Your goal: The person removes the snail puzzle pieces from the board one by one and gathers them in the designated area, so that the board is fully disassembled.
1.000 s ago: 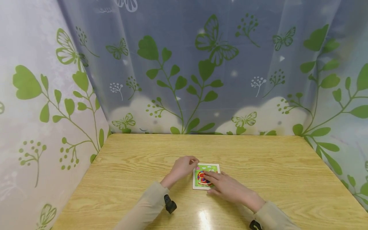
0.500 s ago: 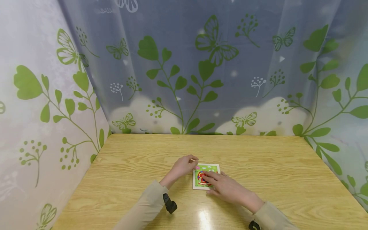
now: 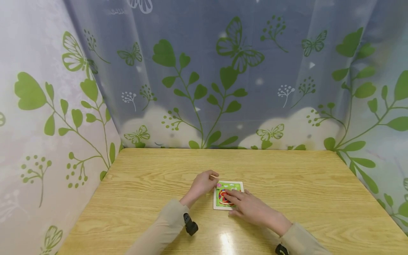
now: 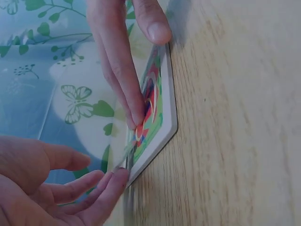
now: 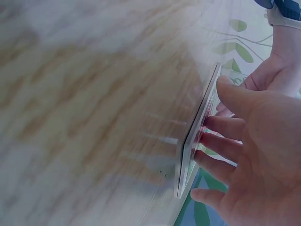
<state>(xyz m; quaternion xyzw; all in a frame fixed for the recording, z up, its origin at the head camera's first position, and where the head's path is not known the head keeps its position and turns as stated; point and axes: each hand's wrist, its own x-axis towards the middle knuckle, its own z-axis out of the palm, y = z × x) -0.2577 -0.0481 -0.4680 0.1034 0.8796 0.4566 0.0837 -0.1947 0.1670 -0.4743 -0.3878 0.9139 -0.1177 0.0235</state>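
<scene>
In the head view, a small square picture board [image 3: 214,200] lies flat on the wooden table [image 3: 143,184], below and just right of the frame's centre. It has a pale rim and a green picture with a round figure in red, blue and yellow [image 3: 224,197].

The left hand [image 3: 203,183] is at the board's upper left corner. Its fingertips pinch the edge of a thin green piece [image 3: 219,185], marked with a pink spot, and that corner stands slightly raised; in the left wrist view the uppermost finger is apart from the others.

The right hand [image 3: 254,209] reaches in from the lower right, its fingers spread and nearly straight, the tips resting on the coloured figure. It grips nothing. Its thumb lies near the board's lower edge, and the hand hides the board's lower right part. In the right wrist view the board runs edge-on through the middle of the frame.

Both arms wear beige sleeves [image 3: 159,228], with a black device [image 3: 190,224] at the left wrist. A bright reflection shows on the table at bottom centre. Curtains [image 3: 197,71] printed with green leaves and butterflies fill the upper frame and both sides.
</scene>
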